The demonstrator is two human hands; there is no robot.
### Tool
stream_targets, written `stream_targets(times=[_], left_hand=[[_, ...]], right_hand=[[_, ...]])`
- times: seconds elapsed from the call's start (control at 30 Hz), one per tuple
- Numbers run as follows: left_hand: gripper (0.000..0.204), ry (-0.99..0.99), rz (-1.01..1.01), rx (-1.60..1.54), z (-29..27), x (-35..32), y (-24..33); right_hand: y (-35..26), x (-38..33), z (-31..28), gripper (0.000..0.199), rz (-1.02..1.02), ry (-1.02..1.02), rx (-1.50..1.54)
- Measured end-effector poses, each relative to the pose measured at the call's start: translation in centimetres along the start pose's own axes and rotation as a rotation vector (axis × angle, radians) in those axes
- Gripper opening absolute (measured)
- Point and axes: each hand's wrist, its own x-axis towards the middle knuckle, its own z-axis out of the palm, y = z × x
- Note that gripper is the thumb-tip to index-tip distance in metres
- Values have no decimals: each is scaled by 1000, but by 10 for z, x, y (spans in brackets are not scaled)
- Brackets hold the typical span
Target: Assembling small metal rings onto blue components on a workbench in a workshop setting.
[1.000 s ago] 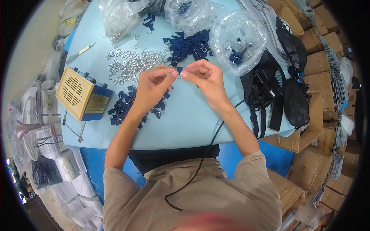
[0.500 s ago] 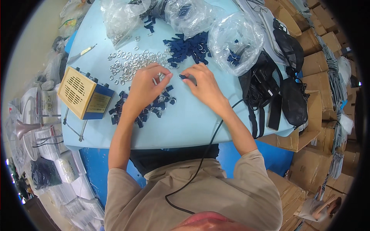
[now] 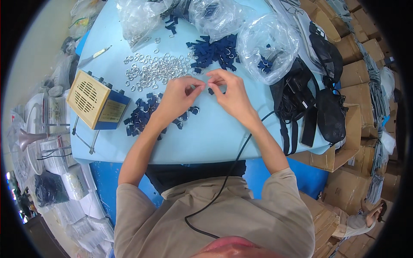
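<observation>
Here, on the light blue bench [image 3: 206, 137], the left hand [image 3: 178, 96] and right hand [image 3: 232, 96] meet near the middle, with bare surface open toward the near edge and clutter crowding the far and right edges. Each hand's grip is pinched shut at the fingertips, the right on a small navy strap piece [image 3: 211, 90] held just above the bench; its long axis is too small to tell. Two navy piles [image 3: 144, 114] [image 3: 215, 51], one spread of metal rings [image 3: 157, 71], three clear bags [image 3: 266, 45] and one beige box [image 3: 97, 101] surround them.

left hand [image 3: 177, 95] and right hand [image 3: 229, 93] pinching small navy strap piece [image 3: 211, 90] (above blue table [image 3: 215, 133])
</observation>
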Motion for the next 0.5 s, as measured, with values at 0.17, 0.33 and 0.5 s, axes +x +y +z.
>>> stream_targets(times=[0.17,0.33,0.5], left_hand=[[13,101,44,34,-8,-1,-3],[13,96,48,25,-6,1,0],[13,48,48,14,-1,0,-1]], right_hand=[[-8,-1,-21,30,-76,-50,-232],[-2,-5,-12,29,-16,-95,-214],[-2,-3,-8,26,-67,-60,-251]])
